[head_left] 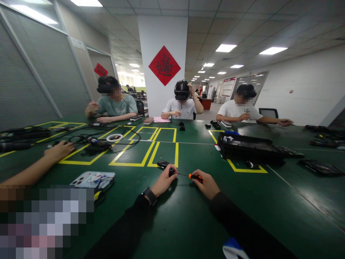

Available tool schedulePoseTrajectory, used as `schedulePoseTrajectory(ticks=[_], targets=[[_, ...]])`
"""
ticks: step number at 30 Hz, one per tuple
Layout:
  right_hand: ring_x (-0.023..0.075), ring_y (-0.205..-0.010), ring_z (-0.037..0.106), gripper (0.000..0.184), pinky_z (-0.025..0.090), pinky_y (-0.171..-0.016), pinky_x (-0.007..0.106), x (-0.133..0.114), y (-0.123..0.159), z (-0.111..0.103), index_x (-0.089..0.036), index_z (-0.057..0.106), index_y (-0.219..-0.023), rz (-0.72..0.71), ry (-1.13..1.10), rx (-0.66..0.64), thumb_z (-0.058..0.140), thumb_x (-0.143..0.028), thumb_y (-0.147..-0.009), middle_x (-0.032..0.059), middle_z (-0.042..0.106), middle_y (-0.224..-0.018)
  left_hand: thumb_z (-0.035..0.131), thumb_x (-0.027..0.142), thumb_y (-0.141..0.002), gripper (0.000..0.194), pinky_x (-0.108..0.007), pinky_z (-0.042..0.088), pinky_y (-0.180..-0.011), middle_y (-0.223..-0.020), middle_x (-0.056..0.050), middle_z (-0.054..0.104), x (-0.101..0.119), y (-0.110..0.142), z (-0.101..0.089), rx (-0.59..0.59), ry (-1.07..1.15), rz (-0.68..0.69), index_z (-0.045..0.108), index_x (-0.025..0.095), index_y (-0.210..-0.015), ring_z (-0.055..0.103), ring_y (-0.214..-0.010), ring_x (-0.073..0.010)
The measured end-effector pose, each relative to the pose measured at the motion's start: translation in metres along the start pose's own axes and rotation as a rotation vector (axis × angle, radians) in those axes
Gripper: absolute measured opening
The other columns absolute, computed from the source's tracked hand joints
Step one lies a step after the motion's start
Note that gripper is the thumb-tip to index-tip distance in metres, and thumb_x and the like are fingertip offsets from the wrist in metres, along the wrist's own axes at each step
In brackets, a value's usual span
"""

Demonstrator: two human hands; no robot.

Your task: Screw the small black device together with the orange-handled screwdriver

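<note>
Well in from the surface's (172, 223) far edge, the left hand (163, 180) grasps a black part (171, 172) and the right hand (207, 184) a screwdriver (195, 177), both well apart from the case (250, 145).

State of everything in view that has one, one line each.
Left hand: closed around a small black part
Right hand: gripping the orange-and-black screwdriver
Screwdriver: held roughly level, shaft toward the left hand; whether its tip touches the part, can't tell
Watch: strapped on the left wrist
Black case: open on top
Cables: loose, tangled
Ceiling light: on
</note>
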State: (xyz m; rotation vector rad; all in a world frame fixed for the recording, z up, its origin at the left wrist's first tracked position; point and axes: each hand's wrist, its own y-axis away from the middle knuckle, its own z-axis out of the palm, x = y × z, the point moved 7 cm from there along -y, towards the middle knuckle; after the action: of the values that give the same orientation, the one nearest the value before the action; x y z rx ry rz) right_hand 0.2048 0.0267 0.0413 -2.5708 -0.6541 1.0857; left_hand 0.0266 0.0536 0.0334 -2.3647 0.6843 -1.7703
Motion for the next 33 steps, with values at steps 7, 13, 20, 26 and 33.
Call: schedulePoseTrajectory(ticks=[7, 13, 20, 26, 33], targets=[[0.0169, -0.081, 0.057, 0.017, 0.042, -0.075, 0.03, 0.001, 0.0, -0.002, -0.022, 0.056, -0.092, 0.02, -0.038, 0.011, 0.051, -0.021, -0.076, 0.0029, 0.061, -0.087, 0.048, 0.02, -0.076, 0.012, -0.027, 0.038, -0.079, -0.084, 0.0, 0.052, 0.0, 0.001, -0.001, 0.011, 0.0, -0.026, 0.048, 0.019, -0.087, 0.049, -0.081, -0.0139], [0.0169, -0.082, 0.056, 0.017, 0.042, -0.075, 0.03, 0.003, -0.001, -0.001, -0.021, 0.056, -0.091, 0.023, -0.033, 0.012, 0.052, -0.022, -0.075, 0.0028, 0.061, -0.088, 0.049, 0.018, -0.075, 0.013, -0.028, 0.038, -0.079, -0.083, 0.0, 0.052, -0.001, 0.001, -0.001, 0.01, 0.002, -0.009, 0.047, 0.018, -0.087, 0.049, -0.08, -0.0137], [0.0162, -0.081, 0.056, 0.016, 0.042, -0.075, 0.029, 0.004, -0.001, -0.001, -0.021, 0.055, -0.092, 0.027, -0.036, -0.003, 0.051, -0.022, -0.076, 0.0023, 0.06, -0.087, 0.049, 0.016, -0.074, 0.013, -0.028, 0.037, -0.08, -0.084, 0.0, 0.052, 0.001, 0.0, -0.001, 0.009, 0.005, 0.009, 0.047, 0.018, -0.086, 0.049, -0.081, -0.0139], [0.0177, -0.087, 0.053, 0.021, 0.041, -0.079, 0.032, 0.001, -0.002, 0.004, -0.02, 0.055, -0.098, 0.005, -0.024, -0.038, 0.051, -0.024, -0.078, 0.0054, 0.058, -0.094, 0.049, 0.015, -0.073, 0.014, -0.027, 0.038, -0.08, -0.084, 0.0, 0.052, 0.003, 0.001, 0.0, 0.015, -0.004, -0.006, 0.047, 0.019, -0.086, 0.048, -0.081, -0.0138], [0.0188, -0.087, 0.05, 0.018, 0.04, -0.08, 0.034, -0.005, -0.003, 0.008, -0.019, 0.057, -0.096, -0.043, 0.019, -0.056, 0.045, -0.019, -0.081, 0.0062, 0.057, -0.091, 0.05, 0.016, -0.073, 0.015, -0.028, 0.039, -0.079, -0.083, -0.001, 0.052, 0.002, 0.001, 0.0, 0.023, 0.02, -0.038, 0.048, 0.019, -0.087, 0.049, -0.08, -0.0143]])
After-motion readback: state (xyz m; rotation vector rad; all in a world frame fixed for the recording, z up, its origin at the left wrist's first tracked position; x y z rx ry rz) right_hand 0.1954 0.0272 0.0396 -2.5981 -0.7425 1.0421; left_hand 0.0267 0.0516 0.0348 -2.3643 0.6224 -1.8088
